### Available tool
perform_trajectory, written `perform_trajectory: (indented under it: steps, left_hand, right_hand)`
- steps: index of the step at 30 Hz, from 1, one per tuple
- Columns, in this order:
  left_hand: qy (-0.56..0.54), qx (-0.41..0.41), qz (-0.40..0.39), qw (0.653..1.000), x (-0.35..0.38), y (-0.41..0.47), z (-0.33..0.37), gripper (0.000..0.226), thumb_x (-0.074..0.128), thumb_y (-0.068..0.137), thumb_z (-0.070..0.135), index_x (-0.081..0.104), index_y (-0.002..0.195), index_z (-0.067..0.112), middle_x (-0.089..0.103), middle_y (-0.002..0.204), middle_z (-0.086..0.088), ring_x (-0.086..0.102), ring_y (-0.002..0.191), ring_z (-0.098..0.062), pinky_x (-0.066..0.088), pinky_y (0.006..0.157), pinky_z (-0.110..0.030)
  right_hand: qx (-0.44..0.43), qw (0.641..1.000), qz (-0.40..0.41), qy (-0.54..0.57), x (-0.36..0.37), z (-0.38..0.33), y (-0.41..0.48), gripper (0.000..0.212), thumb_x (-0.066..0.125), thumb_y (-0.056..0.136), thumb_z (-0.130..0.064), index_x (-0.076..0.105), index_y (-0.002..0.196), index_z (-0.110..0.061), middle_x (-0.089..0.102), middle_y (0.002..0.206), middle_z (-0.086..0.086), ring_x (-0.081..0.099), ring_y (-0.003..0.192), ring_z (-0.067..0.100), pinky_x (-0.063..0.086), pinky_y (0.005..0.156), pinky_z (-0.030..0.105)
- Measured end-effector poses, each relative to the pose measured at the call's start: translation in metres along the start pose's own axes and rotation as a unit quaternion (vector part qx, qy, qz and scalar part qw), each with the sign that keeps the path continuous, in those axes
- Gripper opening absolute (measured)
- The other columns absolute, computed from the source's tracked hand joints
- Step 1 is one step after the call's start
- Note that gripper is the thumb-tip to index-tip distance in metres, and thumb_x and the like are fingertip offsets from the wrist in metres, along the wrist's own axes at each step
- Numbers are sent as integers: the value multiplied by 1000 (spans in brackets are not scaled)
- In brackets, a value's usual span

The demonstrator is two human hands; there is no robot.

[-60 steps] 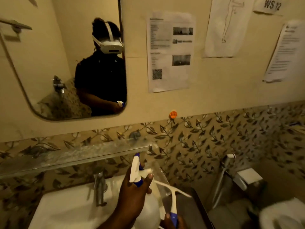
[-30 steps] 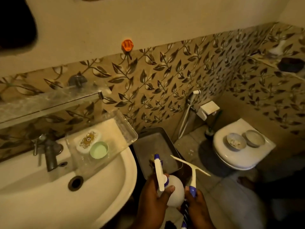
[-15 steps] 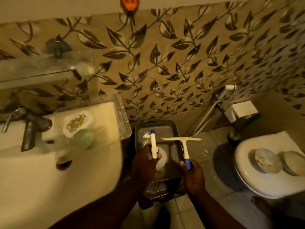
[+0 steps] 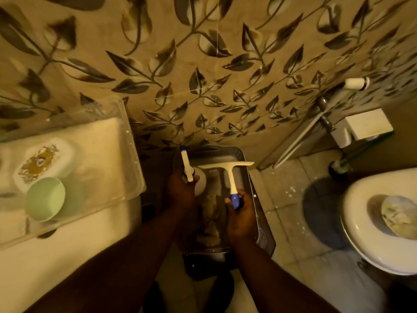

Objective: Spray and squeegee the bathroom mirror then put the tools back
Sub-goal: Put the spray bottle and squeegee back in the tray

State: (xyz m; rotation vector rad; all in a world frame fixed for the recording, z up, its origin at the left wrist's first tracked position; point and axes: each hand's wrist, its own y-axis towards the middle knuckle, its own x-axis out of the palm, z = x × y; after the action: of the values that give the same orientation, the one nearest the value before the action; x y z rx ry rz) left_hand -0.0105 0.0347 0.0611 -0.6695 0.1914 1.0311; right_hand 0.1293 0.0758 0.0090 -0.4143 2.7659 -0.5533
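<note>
Down low, the left hand (image 4: 180,190) was wrapped round the neck of a white spray bottle (image 4: 195,180), its nozzle pointing toward the leaf-patterned wall tiles (image 4: 214,71). The right hand (image 4: 240,214) was closed on the blue grip of a cream squeegee (image 4: 230,175), blade crosswise and held out from the body. Both tools hung over a dark grey tray (image 4: 239,154) on the floor against the wall; a crumpled brownish cloth (image 4: 208,219) lay inside it, partly hidden by the hands. Left of the tray, a clear plastic bin (image 4: 133,154) rested on the white sink (image 4: 45,263), holding a pale green cup (image 4: 45,198) beside a white lidded tub (image 4: 42,163) with a gold emblem, its writing too blurred to read. To the right stood a white toilet (image 4: 361,233) with a bowl (image 4: 399,215) on its lid, and a hand sprayer (image 4: 356,83) on the wall above
</note>
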Motion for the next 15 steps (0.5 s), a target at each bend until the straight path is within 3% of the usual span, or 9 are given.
perform_trajectory:
  steps: [2, 5, 7, 11, 15]
  left_hand:
    - [23, 1, 0, 1000, 9, 7, -4, 37, 71, 91, 11, 65, 127, 7, 65, 131, -15, 57, 125, -32, 46, 99, -41]
    - [63, 8, 7, 998, 20, 14, -12, 38, 71, 92, 16, 64, 128, 11, 65, 131, -11, 58, 126, -30, 45, 95, -35]
    - [83, 9, 18, 996, 26, 18, -17, 38, 71, 91, 18, 65, 128, 12, 66, 130, -10, 59, 125, -30, 43, 91, -32]
    - [98, 33, 35, 994, 31, 20, -22, 32, 72, 91, 16, 68, 122, 9, 70, 123, -12, 62, 119, -31, 39, 85, -28]
    - [100, 50, 55, 992, 29, 23, -24, 31, 72, 91, 16, 69, 121, 9, 70, 122, -11, 63, 117, -30, 40, 86, -27]
  right_hand:
    - [1, 1000, -10, 13, 7, 5, 9, 29, 72, 90, -10, 60, 115, -21, 67, 103, -1, 66, 86, -3, 53, 76, 17]
    - [-3, 1000, -13, -9, 18, 15, 16, 29, 73, 90, -24, 60, 115, -31, 69, 105, -6, 67, 96, 9, 58, 85, 37]
    - [-10, 999, -26, -26, 25, 30, 21, 27, 71, 92, -30, 60, 116, -33, 71, 105, -6, 69, 97, 16, 59, 86, 43]
    - [11, 998, -53, -32, 31, 41, 24, 25, 66, 97, -18, 64, 117, -33, 72, 108, -3, 70, 97, 12, 60, 88, 37]
    - [15, 996, -78, -49, 37, 45, 28, 26, 63, 96, -8, 62, 118, -20, 70, 102, -2, 67, 87, 12, 59, 81, 29]
